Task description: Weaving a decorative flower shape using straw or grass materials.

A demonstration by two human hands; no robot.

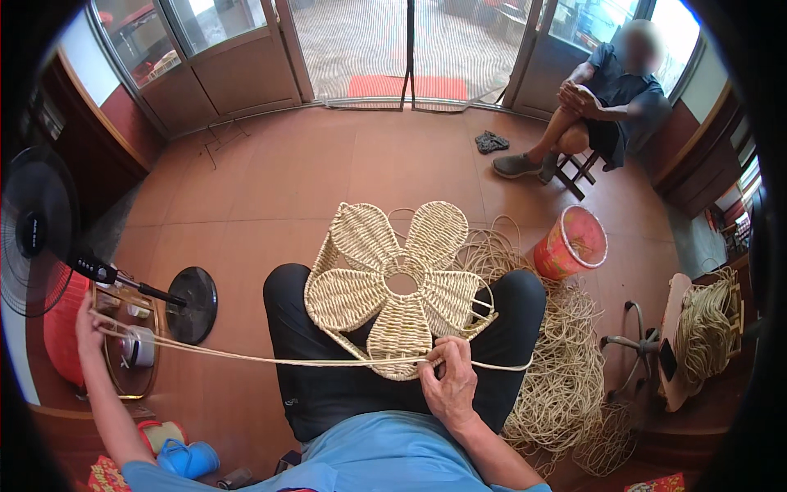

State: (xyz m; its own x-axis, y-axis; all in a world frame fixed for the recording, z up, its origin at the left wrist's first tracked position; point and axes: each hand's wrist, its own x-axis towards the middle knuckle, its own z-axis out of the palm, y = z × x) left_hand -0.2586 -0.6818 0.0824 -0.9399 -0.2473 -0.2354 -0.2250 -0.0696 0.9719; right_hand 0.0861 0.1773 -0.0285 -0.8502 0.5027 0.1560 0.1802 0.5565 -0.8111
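Observation:
A flower-shaped piece woven from pale straw-coloured cord (397, 330) rests across my thighs. Its petals surround a ring with a round hole, and the petal at the right is only partly covered, with bare frame showing. My left hand (88, 326) is stretched far out to the left, closed on strands of cord (270, 359). Those strands run taut across my lap to the lowest petal. There my right hand (449, 379) pinches the cord at the petal's lower right edge. A short loop of cord continues right from it over my thigh.
A large heap of loose cord (566, 369) lies by my right leg, beside a red bucket (571, 243). More cord hangs on a wheeled chair (674, 344). Left are a standing fan (37, 234) and a blue jug (187, 457). A person (611, 107) sits by the doors.

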